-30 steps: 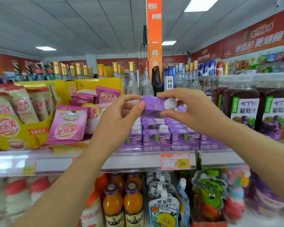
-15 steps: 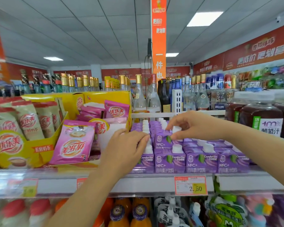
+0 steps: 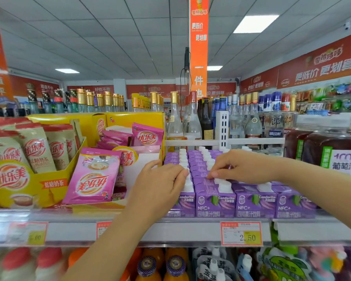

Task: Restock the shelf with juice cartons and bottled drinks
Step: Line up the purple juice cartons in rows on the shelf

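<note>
The left hand (image 3: 160, 185) is resting curled on the tops of the purple juice cartons (image 3: 215, 197) at the left end of the block, fingers bent loosely with nothing clasped in them. The right hand (image 3: 241, 167) is pinching at a white cap among the cartons, though whether it is gripping one I cannot tell. The cartons are standing in rows on the shelf (image 3: 180, 230), above the price tag (image 3: 241, 233). Left of the cartons, pink sachets (image 3: 93, 177) are leaning in a yellow box (image 3: 55, 185). Behind the cartons, glass bottles (image 3: 190, 122) are standing.

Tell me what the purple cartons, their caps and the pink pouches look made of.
Purple cartons: likely coated paperboard, with sharp folded edges and a matte print. Caps: apparently white moulded plastic. Pink pouches: probably glossy plastic film, crinkled and shiny.
</note>
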